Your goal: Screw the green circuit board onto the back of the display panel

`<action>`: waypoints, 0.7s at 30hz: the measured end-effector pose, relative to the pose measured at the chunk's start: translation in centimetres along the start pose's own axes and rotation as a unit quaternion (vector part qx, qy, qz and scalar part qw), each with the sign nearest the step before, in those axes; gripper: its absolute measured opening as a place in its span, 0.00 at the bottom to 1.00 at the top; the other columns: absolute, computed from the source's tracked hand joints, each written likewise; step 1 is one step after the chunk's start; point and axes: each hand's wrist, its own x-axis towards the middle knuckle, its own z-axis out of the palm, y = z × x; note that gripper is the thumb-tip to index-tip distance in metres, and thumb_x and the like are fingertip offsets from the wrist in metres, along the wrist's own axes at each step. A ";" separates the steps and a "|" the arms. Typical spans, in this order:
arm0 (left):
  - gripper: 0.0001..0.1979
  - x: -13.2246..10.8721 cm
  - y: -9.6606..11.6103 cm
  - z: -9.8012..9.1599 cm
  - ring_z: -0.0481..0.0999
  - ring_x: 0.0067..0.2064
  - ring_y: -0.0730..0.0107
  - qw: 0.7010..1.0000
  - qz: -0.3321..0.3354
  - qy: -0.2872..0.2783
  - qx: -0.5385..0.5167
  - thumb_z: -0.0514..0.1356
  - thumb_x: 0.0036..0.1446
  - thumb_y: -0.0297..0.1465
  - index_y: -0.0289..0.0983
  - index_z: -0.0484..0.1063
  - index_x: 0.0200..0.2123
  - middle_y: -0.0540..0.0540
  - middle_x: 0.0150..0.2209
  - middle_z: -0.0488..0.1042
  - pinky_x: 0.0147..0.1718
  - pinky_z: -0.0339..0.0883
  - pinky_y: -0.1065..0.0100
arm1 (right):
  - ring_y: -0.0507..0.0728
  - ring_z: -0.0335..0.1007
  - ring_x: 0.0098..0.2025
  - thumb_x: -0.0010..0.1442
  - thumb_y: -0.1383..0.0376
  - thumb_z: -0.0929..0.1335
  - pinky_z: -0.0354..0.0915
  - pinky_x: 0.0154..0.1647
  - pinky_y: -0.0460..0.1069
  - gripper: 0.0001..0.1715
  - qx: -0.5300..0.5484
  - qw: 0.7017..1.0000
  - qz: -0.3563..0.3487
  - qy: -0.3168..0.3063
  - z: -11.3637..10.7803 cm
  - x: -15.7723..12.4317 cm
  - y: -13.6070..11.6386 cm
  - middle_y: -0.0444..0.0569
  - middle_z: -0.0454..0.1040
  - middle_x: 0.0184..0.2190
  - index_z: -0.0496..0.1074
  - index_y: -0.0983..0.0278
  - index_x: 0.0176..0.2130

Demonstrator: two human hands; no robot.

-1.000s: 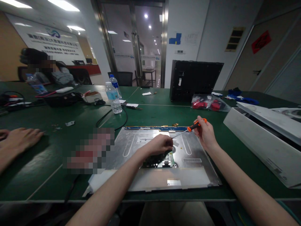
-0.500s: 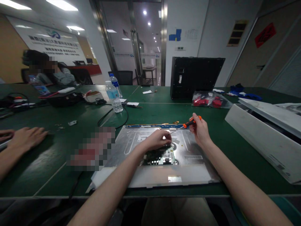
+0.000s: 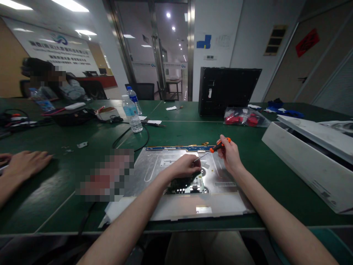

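Observation:
My right hand (image 3: 229, 152) grips a screwdriver (image 3: 219, 145) with an orange and black handle. Its thin shaft slants down and left to the fingers of my left hand (image 3: 187, 165). Those fingers are curled together, and what lies between them, if anything, is hidden. Beneath both hands lies a flat metal display panel (image 3: 154, 173) on the green table. A green circuit board (image 3: 187, 186) sits at its middle, partly covered by my left hand. Along the panel's far edge runs a narrow blue circuit strip (image 3: 176, 148).
A large white casing (image 3: 300, 165) stands at the right. Behind the panel are a black monitor-like unit (image 3: 228, 90), a bag with red items (image 3: 245, 117) and water bottles (image 3: 132, 114). Another person's hand (image 3: 30, 163) rests at the left, beyond a blurred-out object (image 3: 107, 175).
My right hand and the screwdriver have shifted slightly left and down, bringing the shaft closer against my left fingers. My left hand stays over the board. The view has moved a little.

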 end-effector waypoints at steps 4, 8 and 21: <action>0.03 0.0 0.0 0.2 0.69 0.30 0.70 1.000 0.004 -0.002 0.002 0.61 0.53 0.28 0.34 0.73 0.31 0.49 0.29 0.74 0.31 0.60 0.71 | 0.45 0.48 0.12 0.41 0.45 0.74 0.44 0.12 0.44 0.26 0.004 1.000 0.001 -0.001 0.0 0.0 0.1 0.35 0.58 0.11 0.66 0.62 0.23; 0.03 0.0 0.0 0.3 0.69 0.29 0.70 1.000 0.007 0.000 0.001 0.62 0.54 0.28 0.34 0.73 0.31 0.49 0.29 0.73 0.30 0.60 0.72 | 0.44 0.48 0.12 0.40 0.44 0.74 0.43 0.11 0.43 0.27 0.010 1.000 -0.004 0.005 0.1 0.0 0.3 0.35 0.58 0.10 0.66 0.63 0.24; 0.05 -0.1 0.1 0.2 0.67 0.27 0.73 1.000 0.014 -0.004 -0.020 0.64 0.52 0.30 0.35 0.73 0.31 0.52 0.27 0.71 0.28 0.59 0.73 | 0.44 0.48 0.11 0.40 0.46 0.75 0.44 0.11 0.41 0.27 0.021 1.000 -0.001 0.003 0.1 -0.1 0.0 0.35 0.58 0.09 0.67 0.64 0.23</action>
